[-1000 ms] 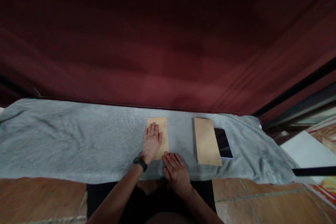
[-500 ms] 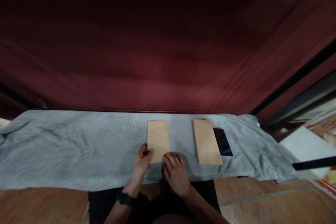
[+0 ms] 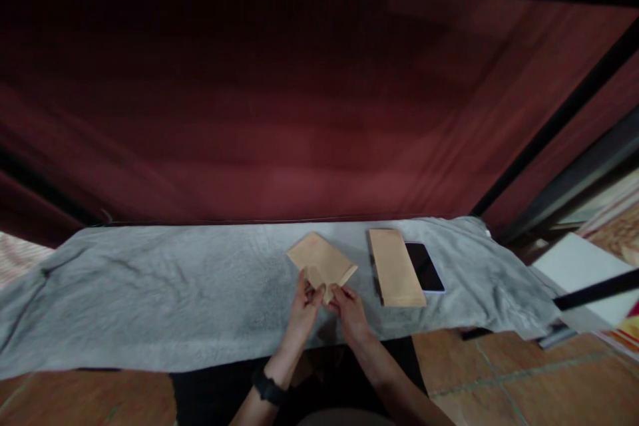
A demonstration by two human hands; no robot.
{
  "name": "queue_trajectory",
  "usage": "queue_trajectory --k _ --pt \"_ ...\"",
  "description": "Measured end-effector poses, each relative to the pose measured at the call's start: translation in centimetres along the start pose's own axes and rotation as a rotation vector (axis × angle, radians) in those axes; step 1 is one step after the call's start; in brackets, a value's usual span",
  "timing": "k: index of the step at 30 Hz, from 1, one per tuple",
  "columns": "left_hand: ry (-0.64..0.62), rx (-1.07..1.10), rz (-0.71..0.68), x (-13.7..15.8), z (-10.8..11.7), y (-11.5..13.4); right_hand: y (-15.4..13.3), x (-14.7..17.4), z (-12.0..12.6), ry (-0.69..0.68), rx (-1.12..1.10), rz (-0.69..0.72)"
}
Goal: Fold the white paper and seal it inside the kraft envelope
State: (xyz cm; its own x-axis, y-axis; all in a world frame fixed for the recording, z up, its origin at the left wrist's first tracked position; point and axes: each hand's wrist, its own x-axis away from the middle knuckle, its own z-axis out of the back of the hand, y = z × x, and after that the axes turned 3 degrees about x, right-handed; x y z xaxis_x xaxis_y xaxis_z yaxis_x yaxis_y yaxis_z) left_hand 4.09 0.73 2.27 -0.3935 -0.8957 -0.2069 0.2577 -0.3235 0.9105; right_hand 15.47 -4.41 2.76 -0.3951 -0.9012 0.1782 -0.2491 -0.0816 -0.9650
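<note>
A brown paper envelope (image 3: 319, 256) is turned at a slant over the grey cloth, one corner pointing toward me. My left hand (image 3: 305, 299) pinches its near edge, with a dark watch on that wrist. Close beside it, my right hand (image 3: 348, 306) has its thumb and fingers closed on the same near corner. The paper between the two hands looks bent or folded. To the right lies a stack of brown envelopes (image 3: 397, 267), apart from both hands.
A dark-screened tablet (image 3: 424, 267) lies partly under the envelope stack. Grey cloth (image 3: 174, 286) covers the long table, backed by a dark red panel (image 3: 299, 146). Black bars flank the sides. At far right is a white board (image 3: 584, 276). Tiled floor (image 3: 479, 373) shows below.
The envelope lay straight and flat with its printed marks showing; now it is rotated, its near corner bent. Both hands have moved right and closer together, and the right hand's fingers have closed on it.
</note>
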Motion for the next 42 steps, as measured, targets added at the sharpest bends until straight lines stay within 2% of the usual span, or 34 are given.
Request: queue_trajectory --k 3,6,8,9,11,13,15,17,19,22,23,28,33,35,38,42 --pt "0.037 0.194 0.179 0.7 -0.5 -1.9 1.1 1.3 -0.6 -0.100 -0.148 -0.132" --pt "0.087 0.147 0.231 0.6 0.0 -2.6 1.5 2.2 -0.1 -0.213 -0.117 -0.252" --pt "0.037 0.073 0.311 0.1 1.0 -2.7 1.5 2.4 0.8 -0.239 0.002 -0.261" --pt "-0.004 0.042 0.362 -0.1 1.5 -2.7 1.3 2.4 1.3 -0.232 0.113 -0.209" --pt "-0.087 0.002 0.441 -0.4 2.6 -2.7 1.0 2.3 2.4 -0.187 0.426 0.030" --pt "-0.119 -0.057 0.443 -0.4 3.6 -2.8 0.8 2.0 3.2 -0.167 0.758 0.353" --pt "-0.109 -0.201 0.395 0.0 4.5 -2.8 0.8 1.8 3.7 -0.215 1.022 0.590" --pt "-0.055 -0.425 0.313 0.2 4.9 -2.6 1.2 1.6 3.9 -0.263 1.210 0.705" --pt "-0.010 -0.627 0.176 0.0 4.6 -2.3 1.8 1.5 4.1 -0.262 1.322 0.750" --pt "-0.051 -0.773 -0.076 -1.7 2.8 -2.1 2.6 1.4 4.1 -0.244 1.374 0.769" --pt "-0.075 -0.810 -0.120 -2.6 1.9 -2.3 2.8 1.4 4.1 -0.240 1.371 0.770" --pt "-0.161 -0.943 -0.164 -7.7 -1.4 -3.8 2.7 1.4 4.1 -0.245 1.355 0.745" --pt "-0.197 -0.947 -0.180 -11.0 -1.4 -4.4 2.8 1.3 3.9 -0.220 1.311 0.733" --pt "-0.218 -0.928 -0.190 -10.7 -1.0 -4.5 2.8 1.2 3.8 -0.212 1.301 0.740" --pt "-0.180 -0.862 -0.184 -8.0 -0.1 -5.0 2.6 1.2 3.8 -0.208 1.303 0.745" --pt "0.106 -0.682 -0.011 -3.5 2.2 -6.5 2.5 1.3 3.7 -0.200 1.317 0.748"
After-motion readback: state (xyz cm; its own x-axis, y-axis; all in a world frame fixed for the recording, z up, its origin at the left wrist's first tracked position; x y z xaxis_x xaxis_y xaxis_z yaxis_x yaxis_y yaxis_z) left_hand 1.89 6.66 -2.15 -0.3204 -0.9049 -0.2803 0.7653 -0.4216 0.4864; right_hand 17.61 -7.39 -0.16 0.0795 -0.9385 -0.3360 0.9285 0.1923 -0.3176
